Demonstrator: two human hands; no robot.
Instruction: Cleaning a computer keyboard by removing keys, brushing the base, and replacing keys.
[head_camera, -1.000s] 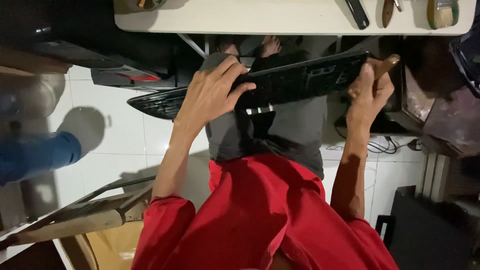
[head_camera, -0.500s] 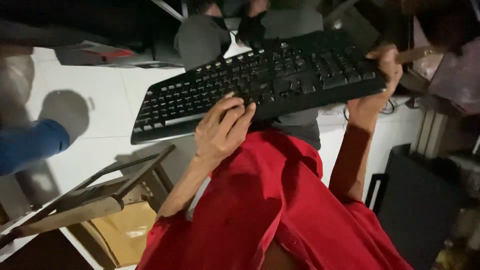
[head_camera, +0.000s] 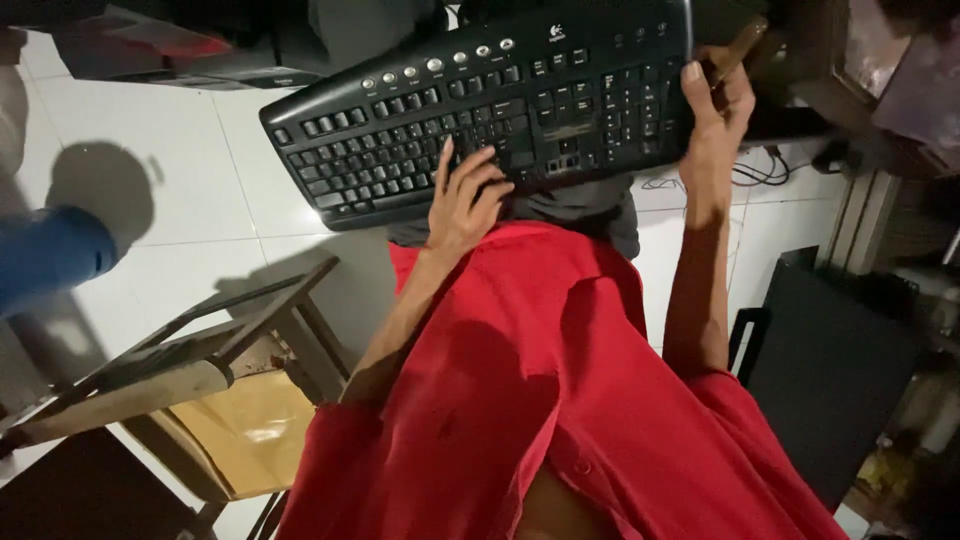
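Since the earlier frame, the black keyboard (head_camera: 480, 110) had tipped up more toward the person, so its keys showed bigger and clearer, and the left hand (head_camera: 462, 200) had slid in along its near edge. The keyboard was held up in the air over the person's lap, not lying on any desk. It was slanted, with its left end lower and its right end higher. The left hand was under the near edge, about at the middle, with its fingers (head_camera: 478, 175) spread out and lying on the keys, loose and not curled into a fist. The right hand (head_camera: 712, 105) gripped the right end of the keyboard, with the thumb on the key side and the other fingers wrapped behind. This hand also pinched a small brown thing (head_camera: 738, 45) against the keyboard; I could not tell what it was. The person wore a red shirt (head_camera: 560, 400) with grey trousers (head_camera: 590, 205) below it. Under the keyboard was a white tiled floor (head_camera: 170, 140). A wooden stool frame (head_camera: 190, 350) stood on the floor to the left, and a black flat panel (head_camera: 830, 370) leaned on the right. A blue sleeve (head_camera: 50, 255) of another person showed at the left edge.
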